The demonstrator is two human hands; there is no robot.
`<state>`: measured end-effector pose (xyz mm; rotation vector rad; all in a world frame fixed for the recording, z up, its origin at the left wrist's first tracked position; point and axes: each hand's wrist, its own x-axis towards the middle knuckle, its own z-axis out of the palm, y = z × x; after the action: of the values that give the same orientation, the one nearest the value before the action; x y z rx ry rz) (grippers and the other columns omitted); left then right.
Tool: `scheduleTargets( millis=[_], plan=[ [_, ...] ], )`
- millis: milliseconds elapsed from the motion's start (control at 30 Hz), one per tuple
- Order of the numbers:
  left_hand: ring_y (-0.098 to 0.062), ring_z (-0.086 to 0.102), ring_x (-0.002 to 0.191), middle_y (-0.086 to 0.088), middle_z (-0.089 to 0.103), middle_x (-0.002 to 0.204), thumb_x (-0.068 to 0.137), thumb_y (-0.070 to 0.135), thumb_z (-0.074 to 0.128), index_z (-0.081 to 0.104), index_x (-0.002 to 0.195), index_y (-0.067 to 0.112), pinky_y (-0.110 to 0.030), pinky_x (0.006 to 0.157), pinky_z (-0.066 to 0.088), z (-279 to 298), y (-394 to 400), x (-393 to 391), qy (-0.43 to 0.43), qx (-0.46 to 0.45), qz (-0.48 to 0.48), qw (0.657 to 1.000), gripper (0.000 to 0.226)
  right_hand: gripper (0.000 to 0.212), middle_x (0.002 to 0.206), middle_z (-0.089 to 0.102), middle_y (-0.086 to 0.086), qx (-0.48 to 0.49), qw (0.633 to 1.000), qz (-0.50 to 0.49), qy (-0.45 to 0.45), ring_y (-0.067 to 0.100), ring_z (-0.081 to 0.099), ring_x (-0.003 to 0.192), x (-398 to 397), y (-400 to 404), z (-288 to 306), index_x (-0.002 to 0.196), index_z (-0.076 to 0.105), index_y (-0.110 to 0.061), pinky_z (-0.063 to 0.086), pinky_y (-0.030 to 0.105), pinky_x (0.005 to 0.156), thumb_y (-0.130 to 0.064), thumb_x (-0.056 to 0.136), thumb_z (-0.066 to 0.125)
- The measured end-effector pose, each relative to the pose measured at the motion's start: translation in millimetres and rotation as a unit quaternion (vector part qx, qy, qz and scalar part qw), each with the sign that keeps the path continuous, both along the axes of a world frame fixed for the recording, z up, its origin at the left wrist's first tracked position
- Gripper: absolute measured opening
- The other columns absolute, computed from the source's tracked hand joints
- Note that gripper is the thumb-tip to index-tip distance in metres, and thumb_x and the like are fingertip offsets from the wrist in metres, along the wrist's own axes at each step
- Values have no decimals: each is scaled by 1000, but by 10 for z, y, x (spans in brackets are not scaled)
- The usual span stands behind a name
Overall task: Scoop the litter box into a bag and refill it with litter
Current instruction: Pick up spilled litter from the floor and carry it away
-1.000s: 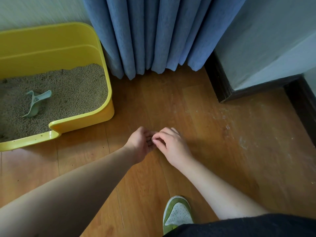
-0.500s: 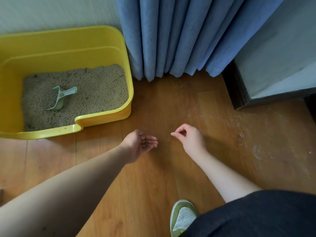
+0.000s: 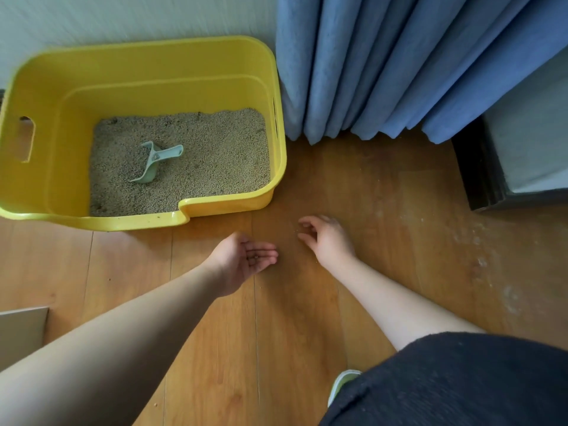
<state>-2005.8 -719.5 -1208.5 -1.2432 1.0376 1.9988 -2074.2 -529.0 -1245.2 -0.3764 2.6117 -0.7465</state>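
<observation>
A yellow litter box stands on the wooden floor at the upper left, with beige litter in it. A pale green scoop lies on the litter. My left hand is held palm up just in front of the box, cupped, with a few litter grains resting in the palm. My right hand hovers low over the floor to the right of it, fingers loosely curled downward with thumb and forefinger near each other; nothing visible between them.
Blue curtains hang behind the box's right side. A dark-based grey unit stands at the right. A grey flat object pokes in at the lower left. My green shoe shows below. Pale specks dot the floor at right.
The hands, pinched together a second ago, have parted. The left now lies palm up with grains; the right moved right over the floor. The view has shifted, showing more of the box.
</observation>
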Motion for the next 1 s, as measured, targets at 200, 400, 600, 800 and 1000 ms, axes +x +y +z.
scheduleTargets(
  millis=[200,400,600,800,1000],
  plan=[
    [-29,71,77,-27,70,92,98,19,25,66,97,-12,-26,61,59,30,5,10,5,13,20,1000,52,18,104,62,-4,48,998,22,-21,19,53,102,-156,-88,-12,103,67,-28,45,34,84,-35,88,63],
    [-30,70,83,-27,70,93,99,20,24,66,98,-11,-28,66,57,29,16,-17,6,7,23,1000,52,14,102,62,-6,74,997,29,-10,20,51,103,-222,-130,-56,94,69,-30,41,32,85,-39,89,61],
    [-33,69,89,-30,68,101,99,20,25,64,102,-13,-29,68,58,6,104,-29,-4,1,40,999,51,10,97,63,-2,-9,998,36,55,23,53,95,-138,-160,77,90,69,-21,42,35,79,-29,89,63],
    [-27,65,77,-20,64,86,98,14,30,59,97,-5,-31,66,56,34,318,-169,19,7,67,998,35,16,97,65,-6,-94,978,157,101,19,51,93,72,-245,404,91,72,-23,34,32,78,-32,89,59],
    [-24,67,69,-22,69,85,100,18,23,65,92,-8,-24,62,55,92,475,-309,16,7,25,1000,50,18,99,63,-8,-78,983,-83,141,13,57,90,-395,438,523,105,69,-23,46,25,76,-29,94,56]
  ],
)
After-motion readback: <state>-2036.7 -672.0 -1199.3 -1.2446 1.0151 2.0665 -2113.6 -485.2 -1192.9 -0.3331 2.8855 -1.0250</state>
